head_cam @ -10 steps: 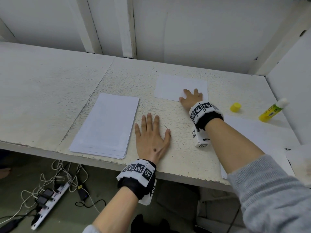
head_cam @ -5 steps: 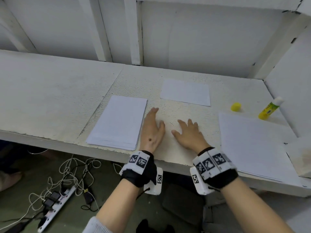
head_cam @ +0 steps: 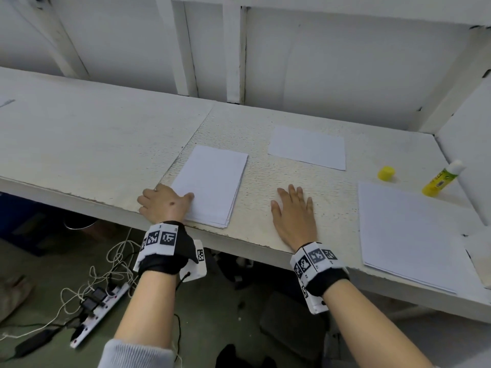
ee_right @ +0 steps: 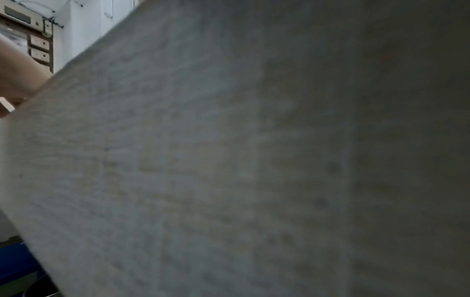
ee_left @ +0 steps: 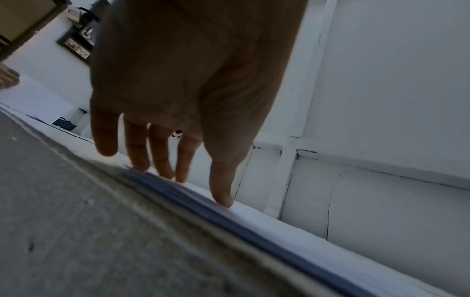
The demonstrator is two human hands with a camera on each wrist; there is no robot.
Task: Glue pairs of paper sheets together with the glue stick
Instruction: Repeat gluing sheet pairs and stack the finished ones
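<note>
A stack of white paper (head_cam: pixel 212 179) lies near the table's front edge. My left hand (head_cam: pixel 164 204) rests at its near-left corner, thumb on the top sheet. In the left wrist view the straight fingertips (ee_left: pixel 165 172) touch the stack's edge (ee_left: pixel 229 217) and grip nothing. My right hand (head_cam: pixel 293 208) lies flat and empty on the bare table right of the stack. A single sheet (head_cam: pixel 308 147) lies farther back. The uncapped glue stick (head_cam: pixel 442 179) lies at the far right beside its yellow cap (head_cam: pixel 386 173). The right wrist view shows only blurred table surface (ee_right: pixel 229 160).
A second, larger pile of white sheets (head_cam: pixel 403 235) lies at the right, near the front edge. A white wall with posts (head_cam: pixel 233 57) backs the table (head_cam: pixel 93 144), and a side panel closes its right end. Cables and a power strip (head_cam: pixel 98 312) lie on the floor below.
My right hand left the far sheet and came back to the table's front. My left hand slid left from the bare table to the stack's near-left corner.
</note>
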